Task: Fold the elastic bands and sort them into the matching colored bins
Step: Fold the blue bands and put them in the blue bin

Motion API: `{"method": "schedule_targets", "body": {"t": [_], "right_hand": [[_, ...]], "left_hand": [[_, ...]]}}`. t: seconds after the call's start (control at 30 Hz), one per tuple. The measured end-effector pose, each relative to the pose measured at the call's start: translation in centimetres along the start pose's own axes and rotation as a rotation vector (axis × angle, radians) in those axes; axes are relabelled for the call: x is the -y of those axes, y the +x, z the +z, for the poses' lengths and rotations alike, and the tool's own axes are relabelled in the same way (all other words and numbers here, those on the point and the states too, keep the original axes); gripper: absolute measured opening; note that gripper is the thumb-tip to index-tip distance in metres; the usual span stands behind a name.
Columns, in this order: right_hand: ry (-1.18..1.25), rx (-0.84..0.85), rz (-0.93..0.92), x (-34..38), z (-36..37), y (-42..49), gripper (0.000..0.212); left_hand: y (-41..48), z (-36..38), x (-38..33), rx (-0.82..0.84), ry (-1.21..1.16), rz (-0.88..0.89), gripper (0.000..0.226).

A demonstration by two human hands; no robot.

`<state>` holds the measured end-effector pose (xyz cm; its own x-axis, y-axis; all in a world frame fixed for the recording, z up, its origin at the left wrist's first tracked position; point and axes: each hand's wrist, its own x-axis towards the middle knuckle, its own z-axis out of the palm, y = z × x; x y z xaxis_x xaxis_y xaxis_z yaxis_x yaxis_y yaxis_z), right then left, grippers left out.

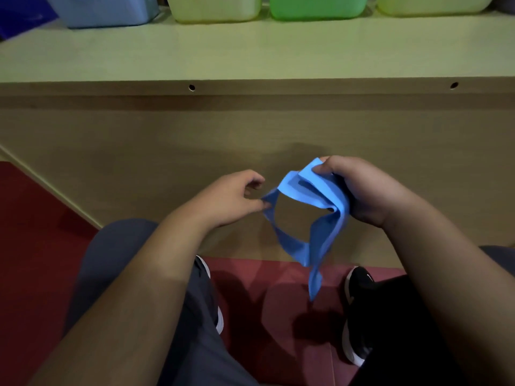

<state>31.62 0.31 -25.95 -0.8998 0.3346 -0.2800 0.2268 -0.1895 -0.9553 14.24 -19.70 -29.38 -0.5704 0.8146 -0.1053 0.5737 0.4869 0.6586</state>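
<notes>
Forearms [139, 288] fwd, R hand [362, 190] clutches blue band [315, 190], L hand [231, 199] fingers [257, 204] pinch its edge

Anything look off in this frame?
Nothing spilled or damaged. The band hangs as a twisted, uneven loop between the left hand and right hand, one tail dangling; not yet folded.

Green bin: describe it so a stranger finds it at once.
On the pale wooden shelf at the top stands a row of bins. The bright green plastic bin sits between one pale yellow plastic bin and another; it alone is vivid green.
</notes>
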Motion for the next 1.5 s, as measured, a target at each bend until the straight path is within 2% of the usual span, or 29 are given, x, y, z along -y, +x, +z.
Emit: {"method": "schedule_targets", "body": {"t": [0.07,0.17,0.27,0.33,0.47,0.6,0.8,0.9,1.03,1.2,1.37,1.5], "right_hand": [[-0.005,0.014,-0.016,-0.3,0.4,0.1,0.014],[-0.045,0.001,-0.067,-0.5,1.1,0.0,0.026],[-0.068,-0.010,-0.099,-0.6,1.5,-0.1,0.015],[-0.087,-0.006,-0.096,-0.7,1.6,-0.2,0.008],[-0.118,0.015,-0.094,-1.1,2.0,-0.3,0.021],[-0.154,0.052,-0.076,-1.6,2.2,-0.2,0.006],[-0.201,0.074,-0.063,-2.0,2.0,-0.1,0.020],[-0.316,0.063,-0.105,-2.1,1.7,-0.1,0.022],[-0.456,0.050,-0.171,-2.4,1.5,0.1,0.019],[-0.478,0.070,-0.222,-2.8,1.7,0.3,0.013],[-0.446,0.136,-0.195,-3.6,2.1,0.6,0.021],[-0.414,0.116,-0.178,-3.7,2.5,0.8,0.016]], "left_hand": [[-0.2,0.2,0.2,0.014,-0.113,-0.041,0.051],[-0.6,0.2,-0.3,0.016,-0.287,-0.012,0.043],[-0.9,0.0,-1.8,-0.054,-0.522,-0.075,0.039],[-0.9,0.1,-2.3,-0.116,-0.580,-0.120,0.030],[-0.8,0.6,-2.4,-0.187,-0.592,-0.099,0.008],[-0.6,0.9,-2.6,-0.232,-0.565,-0.095,0.003],[-0.7,0.6,-2.7,-0.253,-0.556,-0.131,0.002],[-0.7,0.6,-2.9,-0.271,-0.549,-0.127,0.003],[-0.7,0.9,-2.9,-0.234,-0.546,-0.128,0.002],[-0.7,1.0,-3.0,-0.211,-0.582,-0.145,0.002],[-0.9,0.9,-3.0,-0.173,-0.660,-0.159,0.001],[-1.2,0.7,-3.2,-0.095,-0.725,-0.170,0.003]]}}
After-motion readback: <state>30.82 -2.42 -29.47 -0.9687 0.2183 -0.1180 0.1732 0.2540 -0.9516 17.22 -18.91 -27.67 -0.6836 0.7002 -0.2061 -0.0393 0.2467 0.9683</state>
